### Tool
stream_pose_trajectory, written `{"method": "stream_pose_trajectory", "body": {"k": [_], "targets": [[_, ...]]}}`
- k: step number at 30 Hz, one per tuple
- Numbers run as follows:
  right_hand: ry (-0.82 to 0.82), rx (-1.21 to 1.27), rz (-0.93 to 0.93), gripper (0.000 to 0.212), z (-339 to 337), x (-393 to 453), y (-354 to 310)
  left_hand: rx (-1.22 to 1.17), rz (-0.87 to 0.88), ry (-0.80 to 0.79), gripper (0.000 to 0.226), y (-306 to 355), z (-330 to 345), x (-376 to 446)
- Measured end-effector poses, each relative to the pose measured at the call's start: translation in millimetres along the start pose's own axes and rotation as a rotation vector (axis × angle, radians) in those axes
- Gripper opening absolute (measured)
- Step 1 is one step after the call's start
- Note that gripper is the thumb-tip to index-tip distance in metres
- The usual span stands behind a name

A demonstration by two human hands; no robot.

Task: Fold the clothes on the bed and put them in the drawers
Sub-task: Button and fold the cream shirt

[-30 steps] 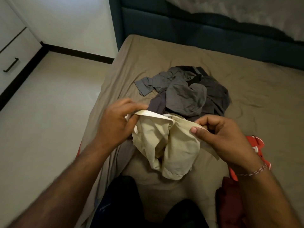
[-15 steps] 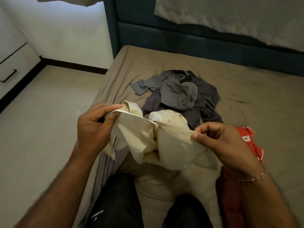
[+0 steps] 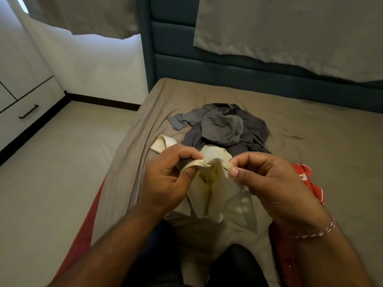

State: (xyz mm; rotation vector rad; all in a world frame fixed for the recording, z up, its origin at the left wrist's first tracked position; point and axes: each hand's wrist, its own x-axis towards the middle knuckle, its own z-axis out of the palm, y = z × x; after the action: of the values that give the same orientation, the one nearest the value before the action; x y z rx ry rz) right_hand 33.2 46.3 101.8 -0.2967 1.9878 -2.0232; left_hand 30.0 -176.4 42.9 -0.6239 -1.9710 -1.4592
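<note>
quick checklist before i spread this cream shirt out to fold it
1. Left hand pinches the cream shirt: ok.
2. Right hand pinches it too: ok.
3. Shirt spread flat: not ok, bunched and hanging between the hands.
4. Cuff free: ok, it lies on the bed.
5. Grey pile apart from shirt: cannot tell.
6. Drawer open: not ok, looks closed.

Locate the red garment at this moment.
In the head view the red garment lies on the bed at the right, partly hidden behind the right hand, right of the grey clothes pile.
</note>
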Motion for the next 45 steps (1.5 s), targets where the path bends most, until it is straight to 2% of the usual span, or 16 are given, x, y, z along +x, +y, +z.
{"method": "stream_pose_trajectory", "body": {"k": [4,9,13,18,22,26,30,32,34,37,41,45], "targets": [[-0.022,0.029,0.005,0.018,7,-14,-5,0.05,0.185,-0.079,0.015,16,2,-6],[-0.007,0.022,-0.014,0.027,15,-24,0,0.217,0.257,-0.128,0.017,25,-2,-13],[-0.015,-0.04,-0.047,0.018,20,-32,6,0.302,0.356,-0.159,0.016,26,-4,-19],[-0.022,-0.195,-0.108,0.01,20,-36,9,0.23,0.37,-0.227,0.015,25,-5,-22],[-0.003,-0.247,-0.131,0.009,22,-38,9,0.263,0.359,-0.269,0.013,21,-5,-24],[0.023,-0.465,-0.173,0.007,23,-39,11,0.289,0.311,-0.263,0.015,19,-2,-29],[0.144,-0.634,-0.259,0.008,29,-41,17,0.244,0.184,-0.232,0.014,21,0,-35],[0.19,-0.711,-0.304,0.01,32,-41,20,0.188,0.06,-0.181,0.014,25,3,-37],[0.188,-0.779,-0.348,0.009,34,-42,23,0.155,-0.064,-0.134,0.016,29,6,-38],[0.188,-0.842,-0.396,0.006,34,-40,24,0.173,-0.119,-0.12,0.015,32,10,-39],[0.184,-0.691,-0.307,0.017,34,-37,29,0.205,-0.116,-0.082,0.013,28,9,-38],[0.163,-0.772,-0.202,0.01,24,-27,38,0.322,-0.065,-0.218,0.015,7,1,-33]]}}
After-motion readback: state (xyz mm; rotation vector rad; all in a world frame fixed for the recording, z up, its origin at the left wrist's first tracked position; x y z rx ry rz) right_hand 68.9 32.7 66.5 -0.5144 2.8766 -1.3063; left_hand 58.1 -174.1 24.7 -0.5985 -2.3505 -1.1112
